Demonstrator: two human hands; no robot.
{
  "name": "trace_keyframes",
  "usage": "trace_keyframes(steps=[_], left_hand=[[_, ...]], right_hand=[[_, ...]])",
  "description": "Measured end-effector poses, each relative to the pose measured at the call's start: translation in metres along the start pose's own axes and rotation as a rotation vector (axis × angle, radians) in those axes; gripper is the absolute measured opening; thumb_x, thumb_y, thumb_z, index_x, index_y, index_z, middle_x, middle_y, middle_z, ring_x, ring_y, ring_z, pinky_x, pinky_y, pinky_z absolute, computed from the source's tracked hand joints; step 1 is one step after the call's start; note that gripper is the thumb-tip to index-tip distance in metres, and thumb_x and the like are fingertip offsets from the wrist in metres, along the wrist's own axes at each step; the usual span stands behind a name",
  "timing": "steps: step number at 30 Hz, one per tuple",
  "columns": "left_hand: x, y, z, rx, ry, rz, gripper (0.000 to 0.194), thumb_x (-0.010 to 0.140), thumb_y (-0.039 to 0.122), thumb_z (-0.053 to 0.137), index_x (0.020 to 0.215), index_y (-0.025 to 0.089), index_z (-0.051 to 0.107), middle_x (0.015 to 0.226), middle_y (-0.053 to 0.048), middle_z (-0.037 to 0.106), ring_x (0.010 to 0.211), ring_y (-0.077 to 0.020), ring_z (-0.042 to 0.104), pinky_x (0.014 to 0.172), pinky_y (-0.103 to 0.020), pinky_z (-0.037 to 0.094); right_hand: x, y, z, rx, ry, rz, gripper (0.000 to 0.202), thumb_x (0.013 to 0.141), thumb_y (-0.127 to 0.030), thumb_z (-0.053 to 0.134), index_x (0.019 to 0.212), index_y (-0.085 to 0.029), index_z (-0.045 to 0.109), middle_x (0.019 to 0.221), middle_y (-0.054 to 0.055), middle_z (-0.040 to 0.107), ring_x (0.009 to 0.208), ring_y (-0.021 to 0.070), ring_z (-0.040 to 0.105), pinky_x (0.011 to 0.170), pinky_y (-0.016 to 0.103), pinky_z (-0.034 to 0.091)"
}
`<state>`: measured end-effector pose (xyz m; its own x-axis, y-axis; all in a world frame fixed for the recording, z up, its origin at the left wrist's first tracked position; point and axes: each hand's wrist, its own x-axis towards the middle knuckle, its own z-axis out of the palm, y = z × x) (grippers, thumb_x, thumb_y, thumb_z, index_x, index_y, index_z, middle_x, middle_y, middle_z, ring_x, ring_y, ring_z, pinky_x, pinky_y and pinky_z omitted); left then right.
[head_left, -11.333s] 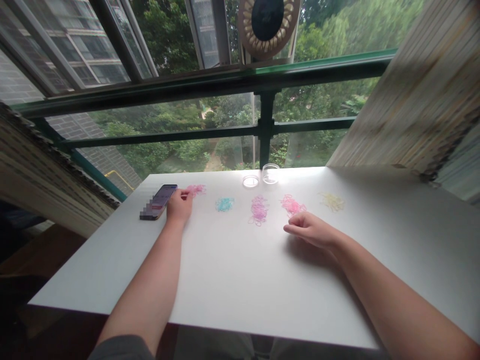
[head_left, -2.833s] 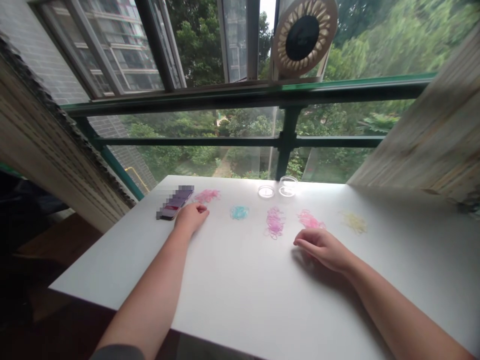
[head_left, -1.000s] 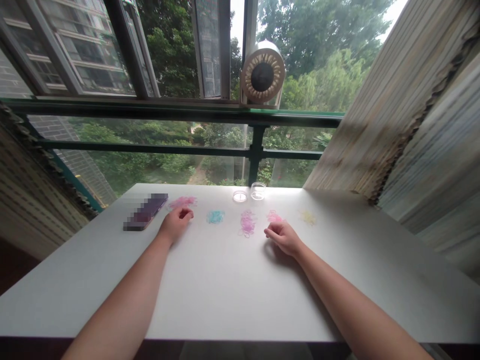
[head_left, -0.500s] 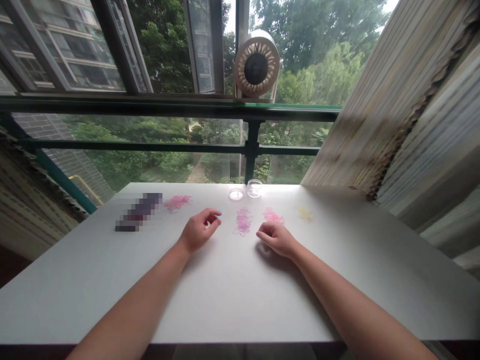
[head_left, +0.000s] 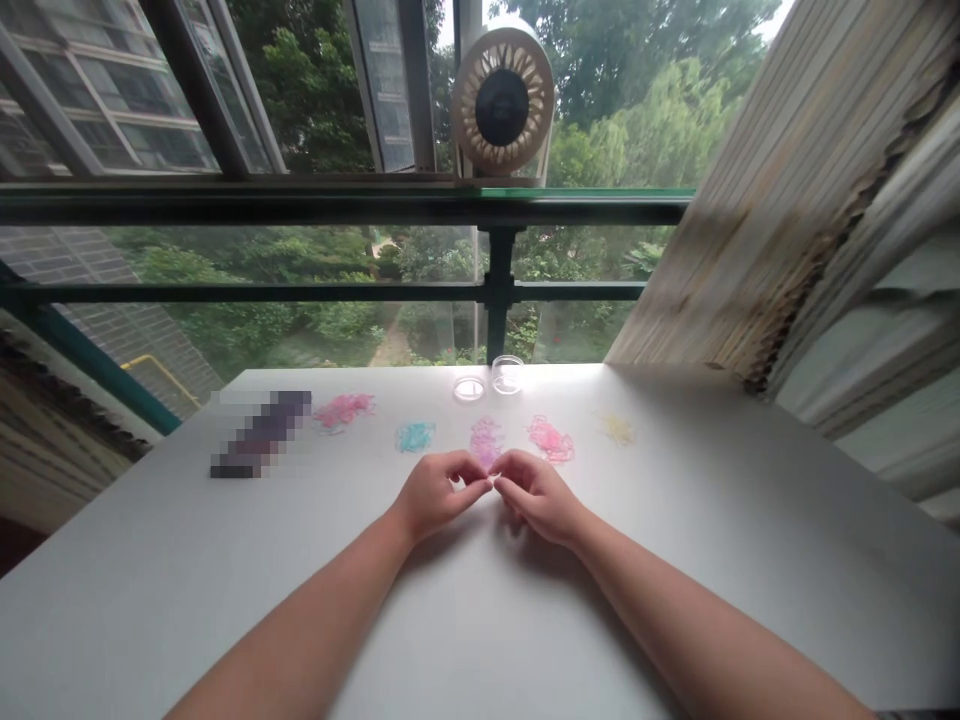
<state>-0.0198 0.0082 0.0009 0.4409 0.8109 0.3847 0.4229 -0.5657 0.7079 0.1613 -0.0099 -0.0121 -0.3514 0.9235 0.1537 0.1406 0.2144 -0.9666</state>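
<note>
My left hand (head_left: 444,492) and my right hand (head_left: 538,496) meet over the middle of the table, thumbs and forefingers pinched tip to tip. Whatever lies between the fingertips is too small to make out. Just beyond them is a pile of purple, thin, looped rubber bands (head_left: 486,438), its near edge partly behind the fingers. Blue rubber bands (head_left: 415,436) lie past my left hand, and pink rubber bands (head_left: 551,440) past my right hand. Farther out are a pale yellow pile of bands (head_left: 618,429) on the right and a pink-red pile (head_left: 345,410) on the left.
A clear round lid (head_left: 469,389) and a clear round container (head_left: 508,376) stand at the far edge of the white table (head_left: 480,630). A blurred-out dark object (head_left: 262,432) lies at left. A fan (head_left: 502,105) stands at the window behind the railing; a curtain hangs at right.
My left hand has moved right from above the blue pile, which now shows, and its fingers have closed against those of my right hand. My right hand has shifted slightly left. The view has shifted slightly.
</note>
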Motion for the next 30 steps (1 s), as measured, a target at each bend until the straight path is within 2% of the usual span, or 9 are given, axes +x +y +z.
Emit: trace_keyframes(steps=[5, 13, 30], left_hand=[[-0.002, 0.002, 0.001, -0.035, -0.03, -0.01, 0.008, 0.076, 0.025, 0.061, 0.075, 0.019, 0.066, 0.07, -0.001, 0.068, 0.064, -0.0122, 0.059, 0.062, -0.024, 0.043], [-0.003, 0.004, 0.002, -0.079, -0.04, -0.026, 0.01, 0.077, 0.027, 0.06, 0.076, 0.018, 0.066, 0.072, -0.003, 0.068, 0.066, -0.0131, 0.059, 0.063, -0.025, 0.045], [-0.004, 0.004, 0.0, -0.083, -0.036, -0.073, 0.011, 0.077, 0.028, 0.059, 0.079, 0.018, 0.064, 0.076, -0.003, 0.067, 0.068, -0.0133, 0.059, 0.065, -0.025, 0.045]], right_hand=[[-0.005, 0.001, -0.002, -0.104, 0.0, -0.029, 0.013, 0.085, -0.029, 0.051, 0.079, -0.018, 0.053, 0.059, -0.003, 0.05, 0.048, 0.008, 0.045, 0.047, 0.021, 0.037], [-0.011, -0.003, -0.005, -0.154, -0.012, -0.016, 0.008, 0.081, -0.027, 0.055, 0.08, -0.019, 0.053, 0.067, -0.001, 0.054, 0.054, 0.0095, 0.049, 0.051, 0.022, 0.04], [-0.014, -0.006, -0.01, -0.152, 0.044, -0.016, 0.008, 0.081, -0.026, 0.054, 0.077, -0.019, 0.054, 0.065, -0.001, 0.054, 0.054, 0.0102, 0.046, 0.05, 0.023, 0.037]])
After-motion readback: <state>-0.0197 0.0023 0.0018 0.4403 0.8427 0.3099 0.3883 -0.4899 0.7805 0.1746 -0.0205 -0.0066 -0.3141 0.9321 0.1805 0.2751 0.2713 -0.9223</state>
